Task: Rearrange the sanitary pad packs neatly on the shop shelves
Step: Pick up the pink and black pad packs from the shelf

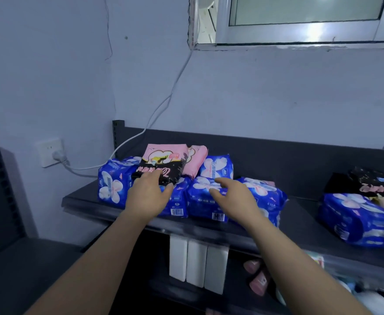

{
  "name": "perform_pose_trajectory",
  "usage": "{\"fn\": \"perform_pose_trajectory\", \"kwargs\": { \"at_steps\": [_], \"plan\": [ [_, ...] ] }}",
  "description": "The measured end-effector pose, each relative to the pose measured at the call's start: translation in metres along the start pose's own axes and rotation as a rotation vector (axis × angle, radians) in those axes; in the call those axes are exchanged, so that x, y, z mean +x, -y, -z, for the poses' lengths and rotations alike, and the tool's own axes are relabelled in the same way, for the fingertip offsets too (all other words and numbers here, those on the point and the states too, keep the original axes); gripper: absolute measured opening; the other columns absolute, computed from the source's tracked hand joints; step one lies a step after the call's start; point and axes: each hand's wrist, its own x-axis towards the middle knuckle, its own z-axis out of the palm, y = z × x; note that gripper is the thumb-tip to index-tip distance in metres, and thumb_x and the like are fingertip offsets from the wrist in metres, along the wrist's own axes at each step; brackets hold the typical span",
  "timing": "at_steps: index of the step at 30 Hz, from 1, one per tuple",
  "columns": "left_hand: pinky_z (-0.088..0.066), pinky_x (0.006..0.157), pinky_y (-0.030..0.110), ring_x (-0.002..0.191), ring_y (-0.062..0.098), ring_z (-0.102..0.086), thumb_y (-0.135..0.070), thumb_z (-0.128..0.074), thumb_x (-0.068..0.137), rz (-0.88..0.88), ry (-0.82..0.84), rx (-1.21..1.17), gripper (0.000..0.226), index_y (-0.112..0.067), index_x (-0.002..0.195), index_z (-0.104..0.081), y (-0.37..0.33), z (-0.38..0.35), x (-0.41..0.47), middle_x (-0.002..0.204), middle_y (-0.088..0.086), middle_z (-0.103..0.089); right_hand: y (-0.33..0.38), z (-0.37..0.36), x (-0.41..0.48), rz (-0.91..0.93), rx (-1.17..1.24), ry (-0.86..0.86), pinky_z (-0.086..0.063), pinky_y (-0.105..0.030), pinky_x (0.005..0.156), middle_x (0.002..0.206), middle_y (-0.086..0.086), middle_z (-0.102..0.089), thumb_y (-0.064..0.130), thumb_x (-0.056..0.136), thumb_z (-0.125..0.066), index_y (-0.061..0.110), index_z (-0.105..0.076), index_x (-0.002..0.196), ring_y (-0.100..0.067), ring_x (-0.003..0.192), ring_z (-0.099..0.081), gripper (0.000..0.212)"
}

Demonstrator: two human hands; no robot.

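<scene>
Mid-sort: left hand (pixel 149 196) gripped the black pack (pixel 163 172) atop blue packs (pixel 198 202), right hand (pixel 234 196) spread beside it; next probably needed lifting clear.

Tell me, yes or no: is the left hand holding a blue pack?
No, the left hand holds the black-and-pink pack that lies on top of the blue packs.

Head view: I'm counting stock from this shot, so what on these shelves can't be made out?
Head view only:
1. Blue pack beneath the left hand: largely covered by it and the black pack.
2. Left hand's grip on the black pack: hidden by its own fingers.
3. Far-right pack: cut off by the frame edge.
4. Pack lettering: blurred, too small.
5. Goods beside the white boxes below: dark, blurred.
</scene>
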Motion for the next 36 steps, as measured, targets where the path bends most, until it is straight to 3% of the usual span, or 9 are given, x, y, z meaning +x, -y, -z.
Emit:
{"fn": "perform_pose_trajectory", "kwargs": {
  "at_steps": [3, 7, 11, 14, 17, 25, 30, 34, 36],
  "plan": [
    [-0.049, 0.092, 0.047, 0.116, 0.029, -0.051, -0.047, -0.054, 0.090, 0.030, -0.024, 0.011, 0.053, -0.020, 0.135, -0.048, 0.001, -0.015, 0.040, 0.129, 0.007, -0.055, -0.011, -0.006, 0.044, 0.041, -0.003, 0.025, -0.044, -0.036, 0.099, 0.138, 0.003, -0.055, 0.040, 0.094, -0.053, 0.024, -0.051, 0.136, -0.018, 0.124, -0.051, 0.046],
    [-0.048, 0.094, 0.047, 0.117, 0.029, -0.050, -0.055, -0.062, 0.082, 0.083, -0.025, 0.012, 0.066, -0.021, 0.135, -0.045, 0.004, -0.037, 0.084, 0.131, 0.009, -0.050, -0.021, -0.018, 0.099, 0.068, 0.030, 0.033, -0.044, -0.030, 0.084, 0.130, -0.002, -0.060, 0.038, 0.094, -0.054, 0.022, -0.050, 0.137, -0.019, 0.108, -0.058, 0.046],
    [-0.036, 0.106, 0.044, 0.133, 0.029, -0.037, -0.061, -0.071, 0.073, 0.157, 0.051, -0.082, 0.097, -0.023, 0.150, -0.025, 0.013, -0.060, 0.116, 0.149, 0.010, -0.031, -0.029, -0.040, 0.144, 0.068, 0.109, 0.093, -0.041, -0.033, 0.101, 0.143, 0.000, -0.050, 0.036, 0.093, -0.054, 0.018, -0.045, 0.143, -0.019, 0.125, -0.050, 0.054],
    [-0.036, 0.107, 0.045, 0.135, 0.032, -0.032, -0.064, -0.073, 0.066, 0.178, 0.098, -0.007, 0.106, -0.031, 0.151, -0.019, 0.020, -0.072, 0.132, 0.149, 0.010, -0.029, -0.034, -0.056, 0.167, 0.050, 0.122, 0.120, -0.046, -0.036, 0.096, 0.134, -0.002, -0.057, 0.037, 0.092, -0.056, 0.016, -0.046, 0.141, -0.022, 0.114, -0.057, 0.054],
    [-0.040, 0.103, 0.043, 0.131, 0.030, -0.038, -0.050, -0.074, 0.071, 0.171, 0.066, -0.049, 0.098, -0.029, 0.150, -0.020, 0.031, -0.082, 0.144, 0.149, 0.009, -0.033, -0.037, -0.069, 0.186, 0.032, 0.129, 0.114, -0.048, -0.038, 0.090, 0.116, -0.009, -0.064, 0.034, 0.091, -0.058, 0.010, -0.047, 0.136, -0.024, 0.103, -0.059, 0.053],
    [-0.038, 0.096, 0.035, 0.123, 0.028, -0.047, -0.019, -0.061, 0.092, 0.222, -0.077, -0.301, 0.071, -0.019, 0.152, -0.023, 0.053, -0.076, 0.153, 0.141, 0.010, -0.048, -0.022, -0.096, 0.208, -0.022, 0.280, 0.173, -0.039, -0.031, 0.095, 0.141, -0.007, -0.048, 0.040, 0.089, -0.063, 0.026, -0.018, 0.153, -0.027, 0.124, -0.048, 0.079],
    [-0.039, 0.091, 0.033, 0.119, 0.026, -0.051, -0.017, -0.058, 0.093, 0.237, -0.133, -0.389, 0.060, -0.017, 0.147, -0.032, 0.068, -0.071, 0.153, 0.134, 0.008, -0.054, -0.018, -0.108, 0.217, -0.058, 0.374, 0.148, -0.041, -0.026, 0.086, 0.137, -0.003, -0.051, 0.023, 0.089, -0.066, 0.028, -0.028, 0.149, -0.023, 0.116, -0.053, 0.072],
    [-0.038, 0.088, 0.031, 0.112, 0.027, -0.052, -0.018, -0.058, 0.093, 0.245, -0.171, -0.410, 0.055, -0.016, 0.144, -0.036, 0.070, -0.063, 0.152, 0.129, 0.010, -0.057, -0.019, -0.101, 0.217, -0.082, 0.382, 0.061, -0.053, -0.038, 0.085, 0.104, 0.000, -0.051, 0.010, 0.085, -0.066, 0.026, -0.042, 0.143, -0.026, 0.094, -0.061, 0.065],
    [-0.039, 0.088, 0.032, 0.109, 0.027, -0.053, -0.019, -0.058, 0.093, 0.230, -0.186, -0.406, 0.055, -0.016, 0.144, -0.036, 0.067, -0.056, 0.154, 0.128, 0.011, -0.058, -0.022, -0.086, 0.217, -0.069, 0.375, -0.014, -0.053, -0.036, 0.083, 0.102, 0.002, -0.048, 0.006, 0.085, -0.065, 0.024, -0.046, 0.140, -0.020, 0.085, -0.056, 0.062]
  ]
}}
